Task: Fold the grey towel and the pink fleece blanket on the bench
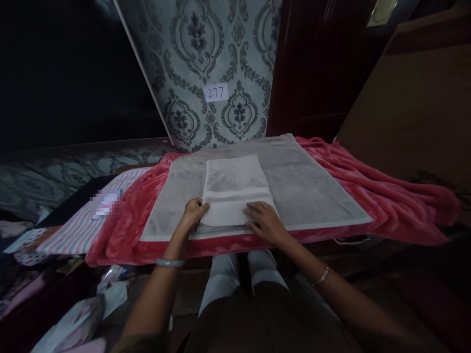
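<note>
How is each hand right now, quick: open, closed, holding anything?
Left hand: fingers bent at the folded cloth's left edge; whether it grips cannot be told.
Right hand: open, fingers resting on the folded cloth.

Dim light; beyond the left hand (192, 214), patterned wallpaper (239, 61) with 1 label (216, 92) reading 277; beyond and right of the right hand (265, 223), a dark-red panel (316, 63).

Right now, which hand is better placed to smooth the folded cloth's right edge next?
Likely the right hand: its fingers lie on the folded cloth near that edge; the left hand is at the opposite edge.
</note>
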A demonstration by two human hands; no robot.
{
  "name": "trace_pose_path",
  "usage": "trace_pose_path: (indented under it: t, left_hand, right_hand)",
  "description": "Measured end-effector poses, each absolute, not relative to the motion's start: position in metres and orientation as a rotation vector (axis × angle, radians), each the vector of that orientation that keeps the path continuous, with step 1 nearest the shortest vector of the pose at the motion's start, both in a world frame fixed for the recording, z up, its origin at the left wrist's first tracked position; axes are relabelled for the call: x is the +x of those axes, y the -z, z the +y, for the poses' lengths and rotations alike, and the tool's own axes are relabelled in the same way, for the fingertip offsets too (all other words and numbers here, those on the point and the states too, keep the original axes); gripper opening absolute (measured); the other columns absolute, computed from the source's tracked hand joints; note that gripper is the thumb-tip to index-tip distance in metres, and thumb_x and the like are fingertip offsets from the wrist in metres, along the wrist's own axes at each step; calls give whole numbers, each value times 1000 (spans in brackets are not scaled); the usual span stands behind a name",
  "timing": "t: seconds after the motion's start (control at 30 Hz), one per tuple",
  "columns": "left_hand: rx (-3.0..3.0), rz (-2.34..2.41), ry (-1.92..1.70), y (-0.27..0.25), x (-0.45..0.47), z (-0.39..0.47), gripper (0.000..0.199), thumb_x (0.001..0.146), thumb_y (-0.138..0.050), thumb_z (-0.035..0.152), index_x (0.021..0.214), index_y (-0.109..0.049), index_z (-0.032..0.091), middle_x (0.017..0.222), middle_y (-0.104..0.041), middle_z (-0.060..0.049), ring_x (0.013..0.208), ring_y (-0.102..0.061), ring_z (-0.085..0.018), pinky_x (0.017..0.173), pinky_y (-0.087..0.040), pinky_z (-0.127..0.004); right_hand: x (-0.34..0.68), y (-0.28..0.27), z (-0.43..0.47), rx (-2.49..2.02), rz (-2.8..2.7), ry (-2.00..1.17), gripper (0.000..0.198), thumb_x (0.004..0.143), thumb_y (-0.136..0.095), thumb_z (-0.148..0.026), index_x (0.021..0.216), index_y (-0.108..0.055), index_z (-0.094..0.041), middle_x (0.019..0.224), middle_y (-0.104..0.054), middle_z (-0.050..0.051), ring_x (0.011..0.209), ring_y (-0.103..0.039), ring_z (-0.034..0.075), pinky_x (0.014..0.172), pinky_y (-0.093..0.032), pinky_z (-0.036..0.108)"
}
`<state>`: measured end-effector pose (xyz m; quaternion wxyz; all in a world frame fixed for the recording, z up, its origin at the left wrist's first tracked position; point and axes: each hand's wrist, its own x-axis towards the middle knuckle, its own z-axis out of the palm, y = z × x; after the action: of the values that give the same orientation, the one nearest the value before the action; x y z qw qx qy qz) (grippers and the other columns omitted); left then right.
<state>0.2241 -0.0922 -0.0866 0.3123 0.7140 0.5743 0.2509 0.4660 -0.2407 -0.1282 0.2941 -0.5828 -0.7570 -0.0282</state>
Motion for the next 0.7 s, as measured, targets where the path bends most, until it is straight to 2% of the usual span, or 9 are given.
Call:
trace_pose_path:
  t: [0.17, 0.27, 0.37, 0.5, 0.6, 0.7]
  left_hand:
    - [1936, 1513, -616, 87, 218, -91, 17, 73, -62, 34, 69, -65, 17, 63, -62, 0, 65, -59, -17, 59, -41, -24]
    - [2007, 1549, -558, 80, 219, -86, 22, 75, -65, 38, 66, -65, 18, 60, -61, 0, 64, -58, -17, 58, -38, -25]
    - [2083, 1620, -500, 71, 223, -79, 29, 81, -64, 43, 67, -66, 18, 63, -63, -1, 67, -59, -18, 59, -36, -26]
    - [2139, 1750, -410, 59, 235, -59, 31, 85, -63, 45, 73, -70, 17, 76, -72, -9, 79, -67, -23, 64, -40, -28]
    - [2133, 1839, -364, 50, 251, -36, 33, 87, -63, 46, 82, -74, 15, 93, -76, -16, 93, -71, -29, 69, -44, -31]
    - [2100, 1907, -369, 43, 271, -9, 38, 88, -63, 48, 92, -75, 12, 108, -75, -21, 105, -71, -33, 74, -48, -32]
  right_hand:
    - [473, 119, -236, -1539, -2044, 40, 36, 96, -60, -35, 126, -70, -18, 136, -62, 14, 125, -55, 29, 106, -45, 49]
    - [475, 101, -221, -1527, -2065, 67, 42, 99, -56, -39, 134, -66, -19, 140, -60, 14, 130, -52, 29, 111, -41, 50]
    - [468, 88, -201, -1588, -2152, 63, 54, 100, -54, -46, 148, -55, -22, 154, -48, 13, 145, -38, 32, 119, -29, 55]
    - [452, 95, -182, -1627, -2378, -116, 64, 101, -50, -55, 159, -39, -31, 167, -29, 6, 155, -18, 33, 123, -17, 60]
    - [446, 106, -180, -1588, -2422, -165, 65, 103, -43, -58, 162, -31, -34, 169, -21, 4, 157, -12, 31, 125, -10, 59]
    - [447, 110, -181, -1579, -2412, -185, 65, 104, -41, -59, 162, -30, -34, 169, -19, 5, 157, -10, 32, 125, -8, 60]
